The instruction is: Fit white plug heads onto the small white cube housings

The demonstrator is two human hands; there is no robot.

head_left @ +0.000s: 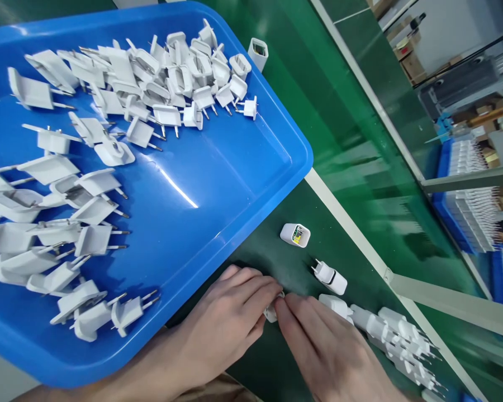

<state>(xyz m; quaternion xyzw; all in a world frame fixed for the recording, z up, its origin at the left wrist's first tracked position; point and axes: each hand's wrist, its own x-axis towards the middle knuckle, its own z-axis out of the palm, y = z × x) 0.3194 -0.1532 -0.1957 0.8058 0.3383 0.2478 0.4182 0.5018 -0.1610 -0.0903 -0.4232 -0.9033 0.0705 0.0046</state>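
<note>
**Two hands pinching one small white part**

Left hand (235,312) and right hand (327,343) meet at their fingertips, each pinching the same part (270,314) between them. Neither hand is nearer. The part is mostly covered; cannot tell its long axis.

Straight beyond the fingertips, slightly right: a casing (290,233), apart from both hands, lying with its open mouth turned right, something yellow inside. Right of that, nearer the right hand: a plug (334,279) on its side, long axis slanting, pins to the upper left. Farther right, a cluster of plugs (392,335), pins outward.

Surface: dark green table (260,259). Big blue tray (243,162) to the left, white pin heads (140,133) heaped in it; second casing (257,53) just past its far edge.

Room: pale rail (349,224), then a shelf area with blue racks (450,218) of white pieces.
</note>
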